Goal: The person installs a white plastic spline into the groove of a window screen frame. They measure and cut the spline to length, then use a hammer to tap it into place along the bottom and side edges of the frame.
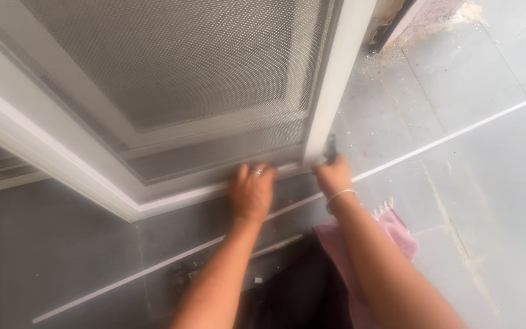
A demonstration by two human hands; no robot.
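A white-framed mesh screen panel point(171, 67) leans above a grey tiled floor. My left hand point(252, 192), with a ring on one finger, presses flat against the panel's bottom rail point(214, 186). At the panel's lower right corner, my right hand point(333, 173), a thin bangle on its wrist, is closed around a small dark tool point(331, 146). The tool's tip touches the upright frame bar point(336, 79).
A white outer frame point(44, 158) runs diagonally at the left. Grey floor tiles point(470, 183) with pale grout lines spread to the right, with dust and debris at the top right point(391, 52). Pink cloth point(397, 234) lies by my right forearm.
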